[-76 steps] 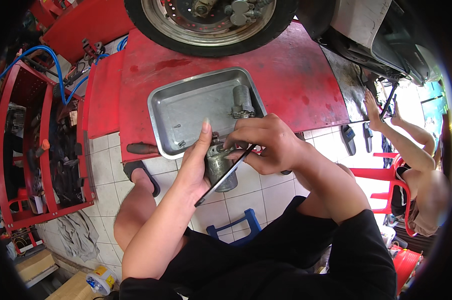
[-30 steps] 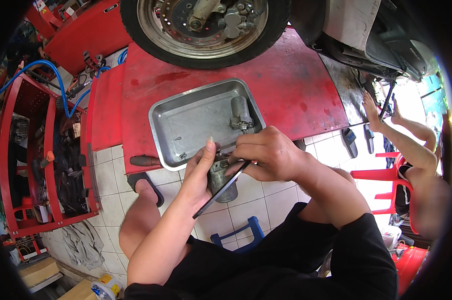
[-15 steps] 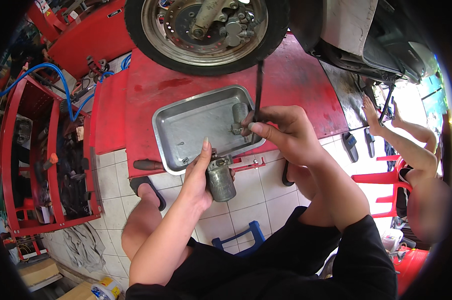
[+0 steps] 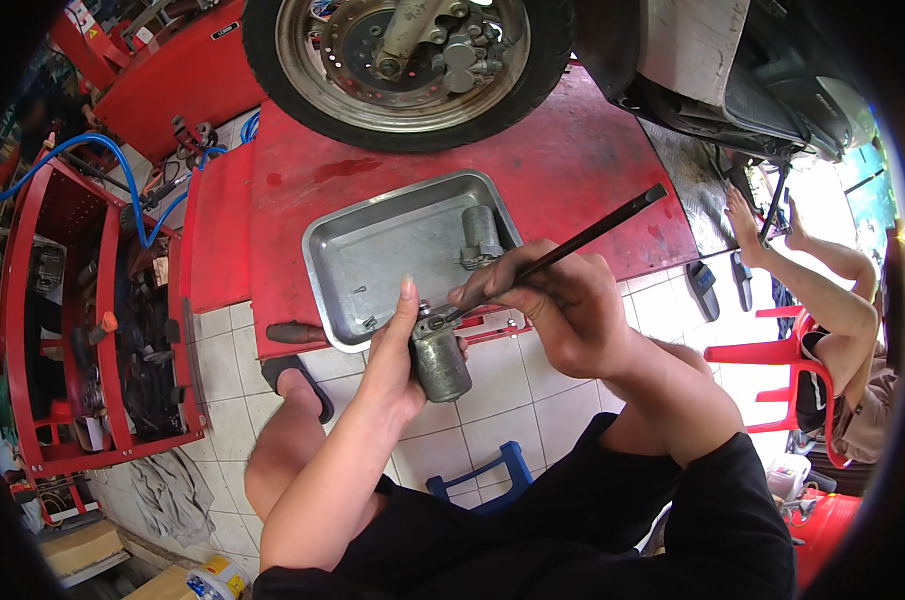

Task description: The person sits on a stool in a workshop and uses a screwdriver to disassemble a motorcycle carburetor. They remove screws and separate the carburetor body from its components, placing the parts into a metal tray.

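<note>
My left hand (image 4: 396, 365) is closed around a grey metal starter motor (image 4: 440, 366), its round end pointing down toward my knees and its thumb upright beside the top. In my closed right hand (image 4: 562, 305) is a long, thin dark rod-shaped tool (image 4: 612, 220); one end slants up to the right, the other reaches the motor's top end. Whether the tip touches there, I cannot tell. Behind the hands lies a shallow metal tray (image 4: 315, 250), holding a second small cylindrical motor (image 4: 480, 232) and a few small metal pieces (image 4: 369, 323).
A dark-handled tool (image 4: 294, 332) lies left of the tray on the red platform (image 4: 582, 150). Beyond stands a scooter's front wheel (image 4: 402, 140). A red shelf cart (image 4: 112, 330) is at left, a blue stool (image 4: 507, 475) below, and another person's legs (image 4: 822, 270) at right.
My right hand has lowered toward the motor, and the rod has swung from upright to slanting up right. The left hand and motor stay nearly in place. The seated person at right has shifted.
</note>
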`<state>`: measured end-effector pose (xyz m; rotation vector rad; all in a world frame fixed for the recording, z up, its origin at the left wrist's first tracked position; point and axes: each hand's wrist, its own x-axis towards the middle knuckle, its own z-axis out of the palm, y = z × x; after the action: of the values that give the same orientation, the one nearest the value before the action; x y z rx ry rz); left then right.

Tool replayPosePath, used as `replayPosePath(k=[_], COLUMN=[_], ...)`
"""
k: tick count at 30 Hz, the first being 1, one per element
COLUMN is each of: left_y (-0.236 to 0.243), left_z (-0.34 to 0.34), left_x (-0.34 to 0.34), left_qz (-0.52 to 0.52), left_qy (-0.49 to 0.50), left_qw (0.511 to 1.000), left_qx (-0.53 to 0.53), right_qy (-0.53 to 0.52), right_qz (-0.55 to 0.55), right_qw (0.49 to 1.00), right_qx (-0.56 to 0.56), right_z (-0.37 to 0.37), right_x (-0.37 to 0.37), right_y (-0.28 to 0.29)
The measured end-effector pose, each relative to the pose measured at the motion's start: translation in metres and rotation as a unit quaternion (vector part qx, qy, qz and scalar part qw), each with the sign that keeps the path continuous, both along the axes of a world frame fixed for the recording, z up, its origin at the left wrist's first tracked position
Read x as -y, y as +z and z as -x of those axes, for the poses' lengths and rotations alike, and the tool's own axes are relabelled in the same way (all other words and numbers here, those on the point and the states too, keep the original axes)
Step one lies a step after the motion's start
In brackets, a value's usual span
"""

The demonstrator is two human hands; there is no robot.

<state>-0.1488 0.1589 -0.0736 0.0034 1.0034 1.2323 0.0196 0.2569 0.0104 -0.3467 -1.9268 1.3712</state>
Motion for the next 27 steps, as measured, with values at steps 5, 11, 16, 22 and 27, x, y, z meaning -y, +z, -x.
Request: replayPosePath(k=[5,11,16,22,27], left_y=[-0.002,-0.004,-0.003,0.0,-0.002], left_z=[0.001,0.0,0.001,-0.003,-0.005], left_x=[0.0,0.001,0.001,0.003,0.004], left_qz=[-0.016,-0.02,-0.013,0.02,0.042], left_qy=[-0.016,0.038,0.03,0.012,-0.001], left_qw=[1.0,0.998,0.999,1.0,0.999], left_qx=[0.013,0.04,0.037,0.015,0.022], right_qy=[-0.008,0.001,0.012,-0.01,-0.102], right_qz=[-0.032,-0.037,-0.04,-0.1,-0.151], right_qw=[0.999,0.999,0.999,0.984,0.983], right_qx=[0.014,0.018,0.021,0.15,0.029], right_z=[0.0,0.001,0.002,-0.002,0.017], right_x=[0.0,-0.001,0.003,0.006,0.007], right_y=[-0.002,-0.002,-0.001,0.024,0.009])
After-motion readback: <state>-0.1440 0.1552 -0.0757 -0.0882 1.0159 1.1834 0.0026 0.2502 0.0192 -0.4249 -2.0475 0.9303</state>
